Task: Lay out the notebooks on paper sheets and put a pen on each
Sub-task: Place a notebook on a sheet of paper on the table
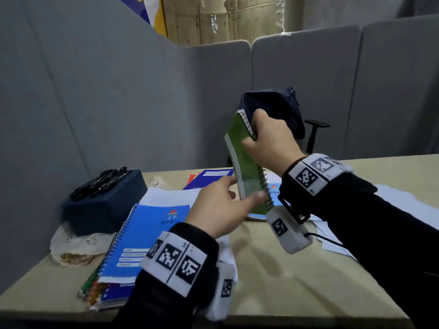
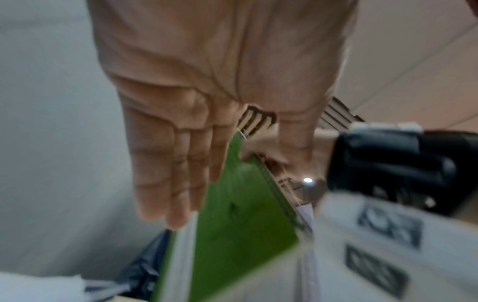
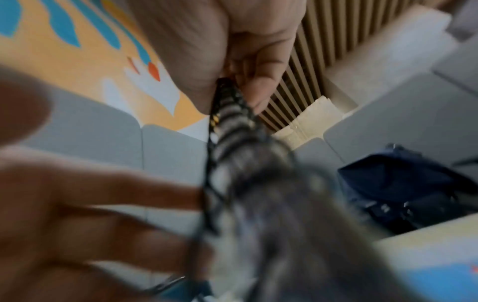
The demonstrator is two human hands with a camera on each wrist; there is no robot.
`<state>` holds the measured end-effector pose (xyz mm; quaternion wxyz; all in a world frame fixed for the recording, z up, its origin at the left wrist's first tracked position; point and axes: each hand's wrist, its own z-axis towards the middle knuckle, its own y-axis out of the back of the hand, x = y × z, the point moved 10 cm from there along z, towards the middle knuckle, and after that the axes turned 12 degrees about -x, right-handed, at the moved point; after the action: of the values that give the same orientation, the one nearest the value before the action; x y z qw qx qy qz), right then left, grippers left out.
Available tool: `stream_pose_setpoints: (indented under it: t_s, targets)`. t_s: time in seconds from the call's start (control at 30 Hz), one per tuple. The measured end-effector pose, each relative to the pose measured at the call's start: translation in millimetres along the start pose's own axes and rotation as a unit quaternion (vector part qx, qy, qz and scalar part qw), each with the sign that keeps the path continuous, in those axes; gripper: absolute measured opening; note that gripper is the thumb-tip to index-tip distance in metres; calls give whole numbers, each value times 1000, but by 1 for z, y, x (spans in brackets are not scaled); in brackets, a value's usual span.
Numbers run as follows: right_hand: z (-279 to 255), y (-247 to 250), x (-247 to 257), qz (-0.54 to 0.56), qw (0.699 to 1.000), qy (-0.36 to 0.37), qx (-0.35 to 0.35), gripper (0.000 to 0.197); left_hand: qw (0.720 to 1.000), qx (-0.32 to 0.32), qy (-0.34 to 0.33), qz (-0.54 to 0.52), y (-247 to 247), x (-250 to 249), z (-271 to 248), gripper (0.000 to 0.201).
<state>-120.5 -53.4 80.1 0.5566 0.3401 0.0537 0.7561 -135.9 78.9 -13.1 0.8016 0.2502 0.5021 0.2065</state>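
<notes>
A green spiral notebook (image 1: 247, 167) is held upright above the desk. My right hand (image 1: 255, 129) grips it at the top of its black wire spine (image 3: 227, 126). My left hand (image 1: 235, 193) sits at its lower end, fingers (image 2: 175, 183) straight along the page edge and thumb across the green cover (image 2: 240, 214). A blue spiral notebook (image 1: 152, 233) lies on a white paper sheet (image 1: 171, 193) at left. Another blue notebook (image 1: 275, 188) lies on the desk below the green one. Several black pens (image 1: 102, 181) rest on a dark box (image 1: 107, 205).
A stack of notebooks (image 1: 114, 293) sticks out under the left blue one near the front edge. A further blue notebook (image 1: 213, 176) lies at the back. White sheets (image 1: 403, 200) spread at right. Grey partitions (image 1: 118, 91) enclose the desk; a chair with a dark jacket (image 1: 280, 103) stands behind.
</notes>
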Motion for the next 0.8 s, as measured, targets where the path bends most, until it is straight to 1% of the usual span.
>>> stream_pose_setpoints:
  t_s: [0.07, 0.13, 0.2, 0.23, 0.3, 0.37, 0.4, 0.43, 0.47, 0.5, 0.53, 0.57, 0.6, 0.63, 0.7, 0.73, 0.8]
  targets:
    - [-10, 5, -4, 35, 998, -41, 13, 19, 999, -4, 5, -39, -26, -12, -11, 52]
    - [-21, 6, -5, 69, 995, -58, 34, 22, 999, -31, 10, -42, -38, -14, -15, 43]
    - [-33, 4, -7, 113, 988, -73, 72, 31, 998, -49, 15, -31, -40, -9, -16, 35]
    - [-40, 2, -12, 134, 983, -89, 94, 37, 998, -52, 21, -37, -40, -4, -16, 37]
    - [-51, 4, -30, 116, 980, -110, 117, 45, 995, -48, 36, -77, -41, 7, -19, 46]
    - [-62, 6, -63, 32, 982, -124, 139, 52, 989, -43, 55, -128, -45, 19, -24, 51]
    - [-72, 4, -83, -4, 974, -149, 168, 59, 984, -41, 73, -155, -48, 26, -27, 50]
    - [-86, -1, -103, -22, 959, -189, 212, 66, 977, -39, 93, -186, -51, 32, -29, 48]
    - [-104, -7, -121, -20, 934, -238, 265, 70, 968, -35, 118, -218, -57, 39, -31, 45]
    - [-122, -12, -133, 3, 907, -284, 312, 66, 958, -33, 138, -247, -62, 45, -33, 44]
    - [-138, -15, -141, 35, 880, -326, 344, 57, 952, -28, 155, -263, -69, 49, -34, 43]
    - [-150, -17, -149, 64, 860, -355, 360, 49, 952, -22, 160, -262, -75, 52, -36, 43]
    - [-156, -17, -156, 78, 851, -373, 362, 44, 957, -11, 159, -244, -81, 53, -37, 43]
    - [-161, -16, -162, 77, 849, -380, 360, 42, 965, 1, 150, -215, -87, 53, -40, 44]
    - [-169, -13, -171, 61, 850, -387, 352, 43, 986, 14, 121, -117, -91, 49, -45, 48]
    - [-174, -14, -175, 62, 848, -394, 349, 43, 993, 16, 100, -68, -91, 47, -47, 58]
    - [-184, -18, -180, 81, 840, -413, 342, 36, 997, 44, 57, 1, -96, 39, -54, 93]
